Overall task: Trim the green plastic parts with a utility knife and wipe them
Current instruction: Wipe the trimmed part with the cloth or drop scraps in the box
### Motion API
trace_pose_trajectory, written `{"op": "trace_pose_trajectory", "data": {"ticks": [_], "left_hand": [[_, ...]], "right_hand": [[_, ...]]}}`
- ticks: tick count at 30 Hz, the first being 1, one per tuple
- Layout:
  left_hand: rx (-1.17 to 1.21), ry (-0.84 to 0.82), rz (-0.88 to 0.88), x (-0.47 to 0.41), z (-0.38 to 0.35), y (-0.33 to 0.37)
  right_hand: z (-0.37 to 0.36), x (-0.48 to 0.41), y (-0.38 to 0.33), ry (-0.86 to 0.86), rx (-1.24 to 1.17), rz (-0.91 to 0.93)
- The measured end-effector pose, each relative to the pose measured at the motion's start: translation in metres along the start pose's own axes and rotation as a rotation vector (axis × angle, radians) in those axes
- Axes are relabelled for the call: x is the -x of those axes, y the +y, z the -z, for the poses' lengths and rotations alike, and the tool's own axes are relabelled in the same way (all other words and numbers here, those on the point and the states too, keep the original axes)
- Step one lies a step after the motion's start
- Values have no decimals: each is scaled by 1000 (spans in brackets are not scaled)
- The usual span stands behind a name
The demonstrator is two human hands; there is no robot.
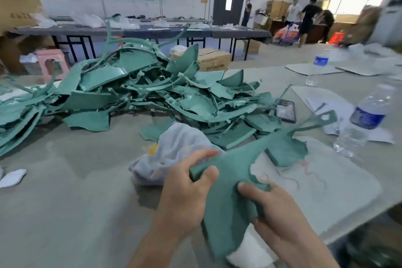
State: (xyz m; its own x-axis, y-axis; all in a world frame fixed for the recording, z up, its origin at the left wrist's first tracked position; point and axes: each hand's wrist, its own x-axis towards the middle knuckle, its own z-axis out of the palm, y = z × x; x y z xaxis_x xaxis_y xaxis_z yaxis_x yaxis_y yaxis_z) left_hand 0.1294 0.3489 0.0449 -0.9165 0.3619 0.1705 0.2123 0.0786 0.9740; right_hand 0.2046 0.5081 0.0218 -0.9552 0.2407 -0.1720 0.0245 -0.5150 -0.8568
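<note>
A grey, dusty desk (65, 202) carries everything. Above it, the left hand (187, 193) and right hand (276, 209) each grip closed on one green plastic part (230, 183), matte, with ragged edges. Just beyond the grip lies a crumpled pale cloth (174, 148); farther off, a heap of green parts (130, 93), then workshop tables.

I see one green plastic part (228, 198), a flat matte sheet with ragged torn edges and a thin looped strip trailing up to the right, raised and tilted. Behind it a tangled pile of green parts (134, 91) covers the bench (76, 191), with a crumpled pale cloth (174, 154) lying just before the pile.
</note>
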Motion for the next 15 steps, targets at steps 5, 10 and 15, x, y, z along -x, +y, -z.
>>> {"op": "trace_pose_trajectory", "data": {"ticks": [5,10,15], "left_hand": [[166,-154,130,24,-91,1],[312,-335,385,62,-171,-1],[350,-657,642,121,-244,-35]], "right_hand": [[66,64,-2,300,-56,78],[120,124,10,562,-239,69],[180,194,48,933,-487,58]]}}
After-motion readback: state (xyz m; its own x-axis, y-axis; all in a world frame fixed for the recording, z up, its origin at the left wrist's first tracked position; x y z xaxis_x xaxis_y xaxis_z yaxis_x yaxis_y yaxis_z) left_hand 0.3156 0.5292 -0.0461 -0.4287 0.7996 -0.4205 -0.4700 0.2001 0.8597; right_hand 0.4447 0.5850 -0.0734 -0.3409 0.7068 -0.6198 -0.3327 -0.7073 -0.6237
